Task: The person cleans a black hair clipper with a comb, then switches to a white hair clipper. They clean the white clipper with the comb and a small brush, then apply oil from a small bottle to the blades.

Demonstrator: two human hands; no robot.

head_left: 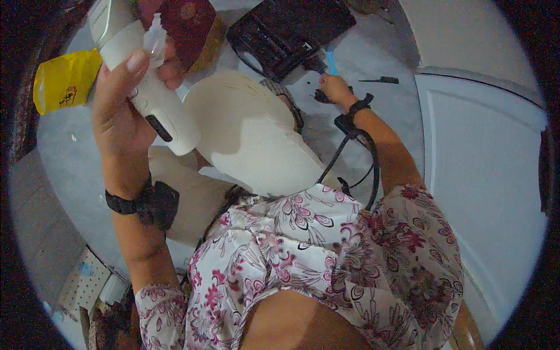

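Observation:
My left hand [119, 99] is raised at the upper left, its fingers wrapped round a white hair clipper [163, 114] with a dark panel on its body. A small translucent bottle [155, 42] with a narrow tip is held by the same hand, against the clipper. Farther off, my right hand [335, 88] reaches down beside a black bag [280, 35]. Its fingers are closed, with small dark pieces [321, 96] right by them; what they grip is too small to make out. A light blue strip [331, 61] stands just beyond those fingers.
A black comb [380, 80] lies on the grey floor right of my right hand. A yellow packet [67, 81] is at the far left, and a dark red bag [189, 26] behind my left hand. My cream-trousered legs [245, 128] fill the middle. A white panel [478, 175] borders the right.

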